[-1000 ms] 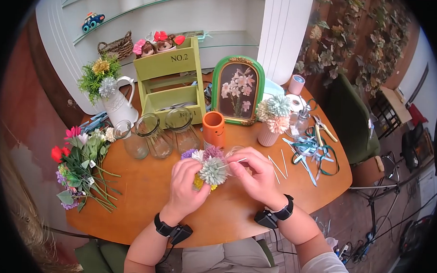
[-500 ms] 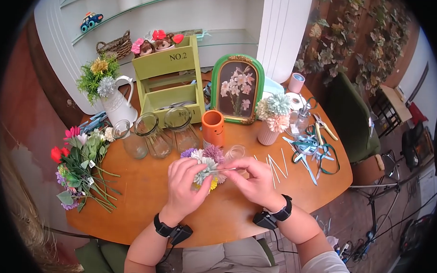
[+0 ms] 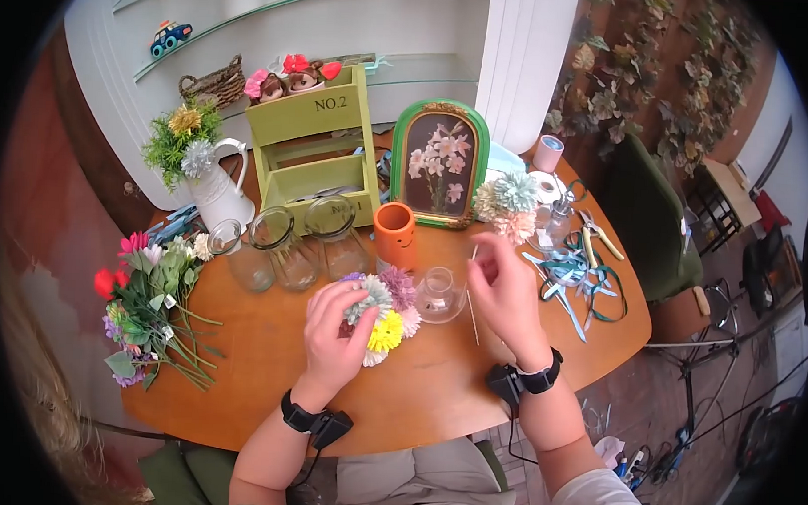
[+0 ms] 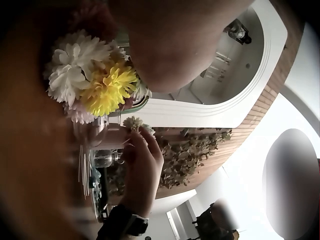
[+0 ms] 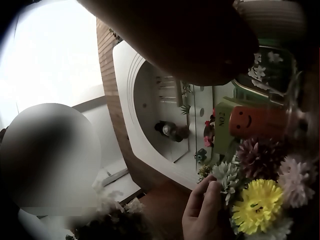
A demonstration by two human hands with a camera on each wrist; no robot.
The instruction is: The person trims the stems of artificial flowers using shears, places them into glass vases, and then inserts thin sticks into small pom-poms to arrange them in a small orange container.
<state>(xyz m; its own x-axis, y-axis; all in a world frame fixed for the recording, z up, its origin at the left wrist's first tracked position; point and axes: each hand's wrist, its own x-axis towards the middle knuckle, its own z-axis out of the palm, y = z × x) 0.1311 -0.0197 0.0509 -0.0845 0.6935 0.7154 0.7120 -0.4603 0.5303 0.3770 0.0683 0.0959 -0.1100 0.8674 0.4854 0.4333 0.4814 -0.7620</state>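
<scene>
My left hand (image 3: pixel 334 335) pinches a pale blue-green flower (image 3: pixel 369 298) at the left of a bunch, beside a yellow flower (image 3: pixel 384 332) and a mauve flower (image 3: pixel 398 286). The right wrist view shows the left fingertips against the pale flower (image 5: pixel 227 180); its stem is hidden. My right hand (image 3: pixel 507 296) is raised to the right, apart from the bunch, its fingers bent. A thin white stick (image 3: pixel 474 319) runs down from near its fingertips and appears pinched there. Between the hands lies a small clear glass vessel (image 3: pixel 439 294).
An orange cup (image 3: pixel 395 239) and several glass vases (image 3: pixel 288 257) stand behind the bunch. Loose flowers (image 3: pixel 157 306) lie at left. Pliers (image 3: pixel 591 246) and blue ribbons (image 3: pixel 563 274) lie at right, near a pink vase of flowers (image 3: pixel 515 194). A green frame (image 3: pixel 484 157) stands behind.
My right hand has moved right, away from the flower bunch, uncovering the glass vessel and yellow flower. My left hand stays at the pale flower, which has shifted slightly up and left.
</scene>
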